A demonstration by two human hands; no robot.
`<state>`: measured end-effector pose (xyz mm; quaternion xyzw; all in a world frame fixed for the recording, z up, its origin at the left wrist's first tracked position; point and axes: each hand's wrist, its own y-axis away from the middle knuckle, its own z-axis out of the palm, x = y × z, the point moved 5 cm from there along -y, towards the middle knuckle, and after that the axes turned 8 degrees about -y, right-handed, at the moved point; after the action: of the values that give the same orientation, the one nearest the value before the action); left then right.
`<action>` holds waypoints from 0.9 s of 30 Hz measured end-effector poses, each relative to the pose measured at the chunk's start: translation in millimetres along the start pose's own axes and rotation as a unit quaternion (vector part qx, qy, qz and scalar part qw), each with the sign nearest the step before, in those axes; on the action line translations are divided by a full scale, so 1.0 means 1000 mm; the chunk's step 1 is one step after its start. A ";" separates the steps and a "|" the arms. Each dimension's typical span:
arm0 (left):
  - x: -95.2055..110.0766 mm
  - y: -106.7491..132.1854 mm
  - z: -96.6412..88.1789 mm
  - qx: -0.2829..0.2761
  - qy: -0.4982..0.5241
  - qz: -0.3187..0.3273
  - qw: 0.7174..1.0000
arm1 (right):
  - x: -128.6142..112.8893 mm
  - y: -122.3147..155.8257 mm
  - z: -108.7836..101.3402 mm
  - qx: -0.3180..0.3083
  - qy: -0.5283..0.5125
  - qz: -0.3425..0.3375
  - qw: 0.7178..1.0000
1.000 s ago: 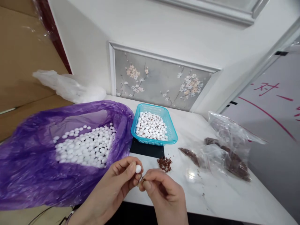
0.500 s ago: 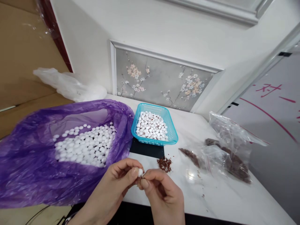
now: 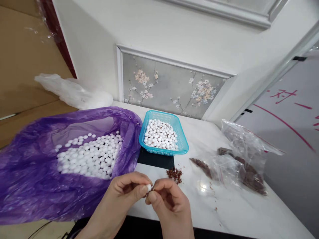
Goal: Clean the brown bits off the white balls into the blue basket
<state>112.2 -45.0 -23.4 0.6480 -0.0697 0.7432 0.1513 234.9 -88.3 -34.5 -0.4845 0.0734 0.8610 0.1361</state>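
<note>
Between the thumb and forefinger of my left hand [image 3: 122, 196] is a small white ball [image 3: 149, 187]. My right hand [image 3: 170, 202] is pinched closed right at the ball's right side. A tiny dark bit shows at its fingertips, too small to name. Just beyond my fingers lies a pile of reddish-brown bits [image 3: 174, 174] on the white table [image 3: 211, 212]. At the left, a purple plastic bag [image 3: 32, 172] lies open with many white balls inside. A blue plastic basket [image 3: 184, 141] behind the pile holds more white balls, with brown specks among them.
Clear zip bags [image 3: 251, 172] with brown contents lie on the right side of the table. Under the basket's front edge is a black flat piece [image 3: 156, 159]. A crumpled translucent bag [image 3: 74, 91] sits behind the purple one. A wall with a floral panel [image 3: 166, 83] closes off the back.
Both hands keep their pinch at the white ball and have shifted only slightly. My right hand is a little further left and its fingers are more curled. The containers stay put.
</note>
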 end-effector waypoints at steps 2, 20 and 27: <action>0.002 0.001 0.001 -0.006 -0.003 0.008 1.000 | 0.001 -0.001 0.001 -0.001 -0.029 0.003 1.000; -0.008 0.003 0.009 0.010 0.165 -0.071 0.984 | 0.001 -0.004 -0.001 -0.036 -0.071 0.008 0.997; -0.007 0.003 -0.001 0.027 0.086 -0.005 0.996 | -0.009 -0.004 -0.027 0.020 0.069 -0.053 0.996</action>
<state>110.9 -48.7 -29.9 0.5863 -0.0329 0.7967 0.1430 262.7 -93.3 -41.5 -0.5429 0.0742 0.8155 0.1864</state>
